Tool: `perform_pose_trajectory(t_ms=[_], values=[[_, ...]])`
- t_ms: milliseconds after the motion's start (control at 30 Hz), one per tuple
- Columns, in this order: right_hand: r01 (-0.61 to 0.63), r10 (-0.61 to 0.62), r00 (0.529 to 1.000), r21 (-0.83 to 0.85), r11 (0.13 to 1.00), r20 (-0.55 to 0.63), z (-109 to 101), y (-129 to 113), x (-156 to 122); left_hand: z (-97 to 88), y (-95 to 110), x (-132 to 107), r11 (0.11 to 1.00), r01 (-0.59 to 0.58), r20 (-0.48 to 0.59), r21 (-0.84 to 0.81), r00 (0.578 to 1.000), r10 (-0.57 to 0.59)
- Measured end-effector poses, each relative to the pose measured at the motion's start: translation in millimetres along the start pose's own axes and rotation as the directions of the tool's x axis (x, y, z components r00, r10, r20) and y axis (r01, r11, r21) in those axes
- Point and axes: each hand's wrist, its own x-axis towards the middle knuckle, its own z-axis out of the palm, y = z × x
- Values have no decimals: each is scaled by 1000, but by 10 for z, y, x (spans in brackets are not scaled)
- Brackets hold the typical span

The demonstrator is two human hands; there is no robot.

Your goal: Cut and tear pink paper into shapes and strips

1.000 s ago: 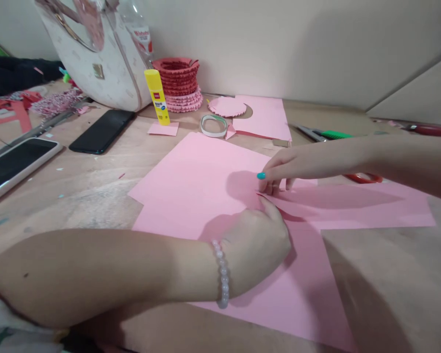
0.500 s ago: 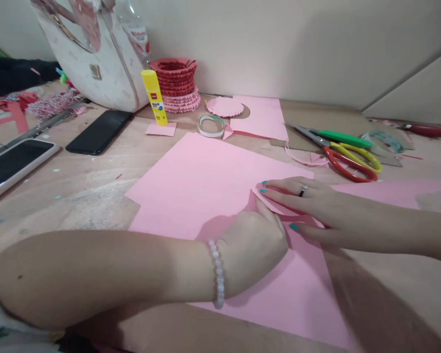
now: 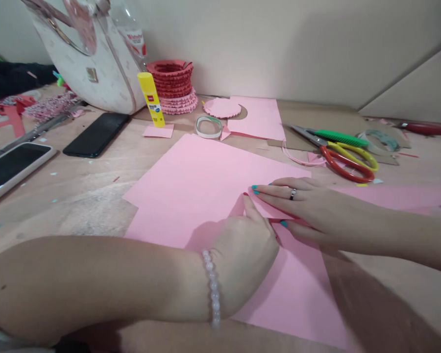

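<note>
Several sheets of pink paper (image 3: 194,171) lie overlapping before me. My right hand (image 3: 301,201), with teal nails and a ring, rests open and flat on a folded pink paper flap (image 3: 270,208), its fingers apart. Beside it, my left hand (image 3: 246,255) wears a beaded bracelet (image 3: 213,289). Its index finger stretches out, the red-nailed tip touching the paper near the flap's edge. The other left fingers are curled under, and whatever they may hold is hidden.
Behind the paper stand a yellow glue stick (image 3: 151,100), a roll of tape (image 3: 208,127) and a stack of red and pink scalloped rings (image 3: 172,86). Scissors (image 3: 338,152) lie back right. Two phones (image 3: 97,135) and a white handbag (image 3: 91,63) are at left.
The lifted flap now lies flatter under my right hand, which has shifted slightly left. My left index fingertip has come out from beside the flap. The whole view has shifted a little.
</note>
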Motion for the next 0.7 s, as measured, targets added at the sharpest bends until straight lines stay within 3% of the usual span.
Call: perform_pose_trajectory(t_ms=[200,433,700], values=[[97,-100,993,-54,994,-61,40,6,14,-30,-7,-11,1000,12,-13,4,1000,-12],[120,-123,991,-71,990,-52,22,-15,20,-83,-32,-7,999,-34,31,-16,999,34],[213,-218,976,-137,967,-21,4,32,17,-61,-17,-8,999,-2,33,-38,999,3]])
